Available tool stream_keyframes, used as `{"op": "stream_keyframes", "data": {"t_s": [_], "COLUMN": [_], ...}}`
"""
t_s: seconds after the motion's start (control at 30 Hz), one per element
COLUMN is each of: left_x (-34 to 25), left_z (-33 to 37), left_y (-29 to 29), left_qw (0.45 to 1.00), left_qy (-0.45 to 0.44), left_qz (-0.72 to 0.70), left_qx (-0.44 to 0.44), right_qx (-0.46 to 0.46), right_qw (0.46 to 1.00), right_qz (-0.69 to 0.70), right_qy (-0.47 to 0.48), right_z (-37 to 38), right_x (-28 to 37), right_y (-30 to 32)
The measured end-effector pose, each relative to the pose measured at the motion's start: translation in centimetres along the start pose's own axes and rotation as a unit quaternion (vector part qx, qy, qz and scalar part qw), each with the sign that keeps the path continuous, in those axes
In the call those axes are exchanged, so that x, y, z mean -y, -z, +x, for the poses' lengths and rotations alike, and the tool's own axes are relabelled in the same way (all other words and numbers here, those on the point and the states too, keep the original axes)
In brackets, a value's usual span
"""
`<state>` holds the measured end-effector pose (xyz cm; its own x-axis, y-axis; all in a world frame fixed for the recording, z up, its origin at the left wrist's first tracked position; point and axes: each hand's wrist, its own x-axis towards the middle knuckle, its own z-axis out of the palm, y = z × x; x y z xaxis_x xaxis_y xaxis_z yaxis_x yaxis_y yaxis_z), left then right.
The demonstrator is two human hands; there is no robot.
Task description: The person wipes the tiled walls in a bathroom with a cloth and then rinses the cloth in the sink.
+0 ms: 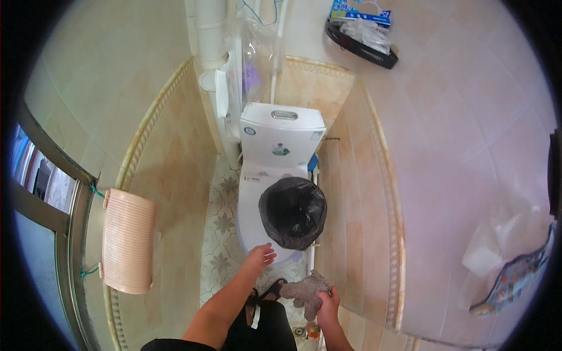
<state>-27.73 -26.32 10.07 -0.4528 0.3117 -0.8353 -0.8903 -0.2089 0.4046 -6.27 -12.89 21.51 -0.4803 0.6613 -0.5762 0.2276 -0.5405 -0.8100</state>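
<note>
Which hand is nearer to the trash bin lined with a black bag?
The left hand: it is close to the lower-left side of the trash bin. The right hand, gripping a grey cloth, is farther off, below and right.

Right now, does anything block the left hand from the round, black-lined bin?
Nothing visible does: the left hand is open, close beside the round, black-lined bin. The textured grey-brown cloth is in the right hand.

You have two hands (261,257) and two dark sandals (274,288). You can count one grey cloth (306,291), one black-lined bin (271,217), one toilet (281,160), one black shelf (360,51), one beige ribbed panel (129,241) and two green ties (95,190) on your left.
</note>
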Motion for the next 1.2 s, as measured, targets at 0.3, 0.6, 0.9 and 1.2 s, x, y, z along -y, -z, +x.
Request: {"op": "stream_keyframes", "data": {"t_s": [0.3,0.6,0.9,1.2], "left_x": [0.3,-2.5,-8.9,-15.7], "left_z": [3.8,4.6,6.0,6.5], "left_y": [-3.8,-5.8,-4.9,-4.4], "left_qw": [0.992,0.995,0.966,0.963], "left_qy": [-0.047,-0.033,-0.238,-0.204], "left_qz": [0.031,-0.097,0.0,0.006], "left_qx": [-0.117,-0.02,-0.103,-0.174], "right_qx": [0.002,-0.023,-0.056,-0.081], "right_qw": [0.999,0.999,0.998,0.994], "right_qz": [-0.017,-0.023,-0.03,-0.065], "right_qy": [0.04,0.018,0.022,0.043], "right_z": [5.4,7.4,8.0,7.6], "right_x": [2.6,3.3,2.3,4.0], "right_y": [-0.6,-2.8,-6.0,-11.0]}}
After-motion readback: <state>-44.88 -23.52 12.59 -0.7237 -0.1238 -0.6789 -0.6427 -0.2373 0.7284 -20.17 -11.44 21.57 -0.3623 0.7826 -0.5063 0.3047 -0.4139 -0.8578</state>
